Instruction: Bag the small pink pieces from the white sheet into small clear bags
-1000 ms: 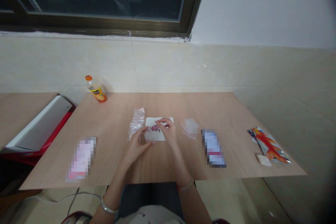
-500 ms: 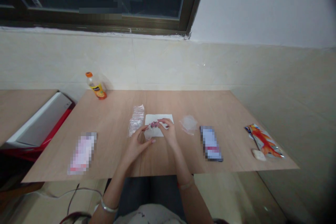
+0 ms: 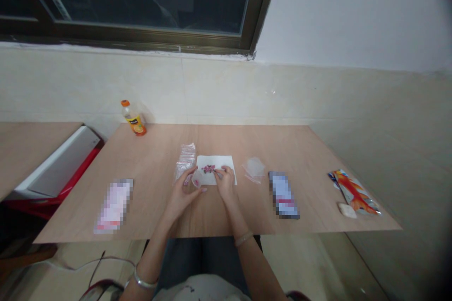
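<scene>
Watching the head camera feed from my remote desk, I see the left hand [image 3: 181, 194] curled around a small clear plastic cup [image 3: 197, 178], its fingers closed on the cup's side. The cup sits at the lower left edge of a white paper sheet [image 3: 226, 165], which lies flat in the middle of a light wooden tabletop [image 3: 158, 150]. The right hand [image 3: 225, 184] is over the sheet's lower right part, with thumb and fingers pinched together just beside a small cluster of pink bits [image 3: 208, 168]. The grip looks closed, but I cannot tell what it holds; something thin may be there, too small for me to make out.

Just left of the sheet lies a stack of clear plastic bags [image 3: 185, 162] with pink printing, near the left hand. To the right of the sheet is a crumpled clear plastic bag [image 3: 254, 168]. Two pixelated packages lie farther out, one on the left [image 3: 113, 205] and one on the right [image 3: 283, 195]. Near the right edge of the table, a pale lump [image 3: 348, 210] touches an orange foil pouch [image 3: 355, 193]. A juice bottle [image 3: 133, 118] with an orange cap stands upright at the back left edge, against the tiled wall [image 3: 226, 89]. A metal bangle [image 3: 143, 283] circles the left wrist.
</scene>
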Tool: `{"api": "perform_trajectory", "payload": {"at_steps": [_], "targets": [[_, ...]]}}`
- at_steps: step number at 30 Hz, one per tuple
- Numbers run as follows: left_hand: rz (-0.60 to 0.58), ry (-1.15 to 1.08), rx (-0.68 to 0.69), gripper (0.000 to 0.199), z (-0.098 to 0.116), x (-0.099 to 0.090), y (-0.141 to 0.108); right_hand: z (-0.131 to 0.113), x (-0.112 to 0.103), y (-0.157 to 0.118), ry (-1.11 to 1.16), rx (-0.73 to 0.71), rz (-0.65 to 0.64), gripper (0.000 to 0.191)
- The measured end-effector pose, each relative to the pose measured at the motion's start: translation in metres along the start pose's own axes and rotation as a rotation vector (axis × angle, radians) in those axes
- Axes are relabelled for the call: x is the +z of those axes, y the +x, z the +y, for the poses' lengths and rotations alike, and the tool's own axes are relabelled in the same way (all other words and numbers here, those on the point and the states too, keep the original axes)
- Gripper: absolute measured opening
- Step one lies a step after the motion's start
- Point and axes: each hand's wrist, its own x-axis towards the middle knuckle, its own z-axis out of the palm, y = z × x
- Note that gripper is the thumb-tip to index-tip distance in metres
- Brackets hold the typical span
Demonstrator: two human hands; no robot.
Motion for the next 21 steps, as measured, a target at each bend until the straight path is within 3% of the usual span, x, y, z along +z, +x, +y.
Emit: {"api": "perform_trajectory", "payload": {"at_steps": [9,21], "targets": [[0.008,0.005,-0.002,0.060,0.002,-0.001,0.000,-0.002,-0.009,-0.004,0.188,0.063,0.122,0.023],[-0.001,0.001,0.018,0.057,0.003,0.002,-0.004,-0.043,-0.049,0.004,0.366,0.056,0.281,0.024]]}}
